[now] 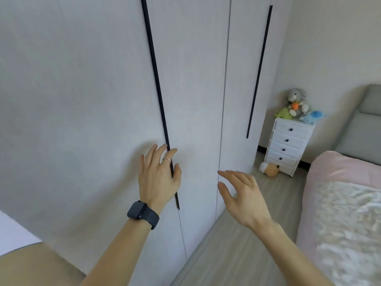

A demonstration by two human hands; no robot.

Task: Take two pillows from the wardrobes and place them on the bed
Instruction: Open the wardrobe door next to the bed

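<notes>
Fingers, left hand (159,172): spread wide and laid against the wardrobe (92,100) door at the lower end of the long dark handle strip (157,89); index and thumb sit either side of the strip, touching it. Not clear whether they grip it or only rest on it.
Left wrist: dark watch (142,213) on a dark band; thin ring (166,159) on one finger.
Fingers, right hand (241,195): open, loosely curved, nothing held. Hand is in the air in front of the seam between two doors, fingertips near the door face; contact cannot be judged.
Wardrobe doors: pale grey, all shut. Second dark handle strip (259,71) on the door further right.
Pillows: none visible; wardrobe interior hidden behind the shut doors.
Bed (340,203): right of the person, close to the right forearm; pink cover with a white, fluffy-looking patch on top. Grey padded headboard (367,120) at its far end.
Floor (237,254): grey wood-look boards between wardrobe and bed.
Far corner: white drawer unit (288,147) with five drawers and dark knobs, beside the last wardrobe door.
On the drawer unit: grey plush toy (295,98) upright, green plush (283,114) to its left, blue plush (313,116) to its right.
On the floor at the unit's foot: brown-and-white plush (269,168), lying down.
</notes>
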